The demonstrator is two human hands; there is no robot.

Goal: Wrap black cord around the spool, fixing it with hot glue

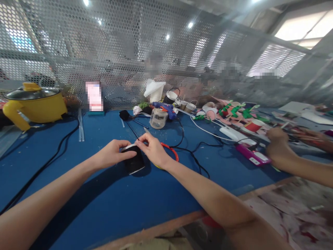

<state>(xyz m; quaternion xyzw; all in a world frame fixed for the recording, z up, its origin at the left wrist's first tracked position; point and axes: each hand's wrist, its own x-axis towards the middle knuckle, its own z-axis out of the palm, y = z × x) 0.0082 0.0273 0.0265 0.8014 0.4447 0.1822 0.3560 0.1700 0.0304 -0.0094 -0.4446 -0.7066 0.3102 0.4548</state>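
A small black cup-like piece [134,161] with a white rim stands tilted on the blue table, between my two hands. My left hand [116,152] is wrapped round its upper left side, the thumb lying across the black surface. At the upper right of the rim, my right hand [151,147] pinches the end of a thin black cord or strip [133,131]. That strip runs up and left toward a black bundle [125,115]. A red and yellow ring [170,151] lies partly under my right wrist.
Behind my hands, a glue gun [166,108] rests on a clear jar [158,119]. A yellow pot [39,104] and a lit phone [94,95] are at the left. Cables, a purple device [252,154], craft pieces [239,113] and another person's hand [278,146] are on the right.
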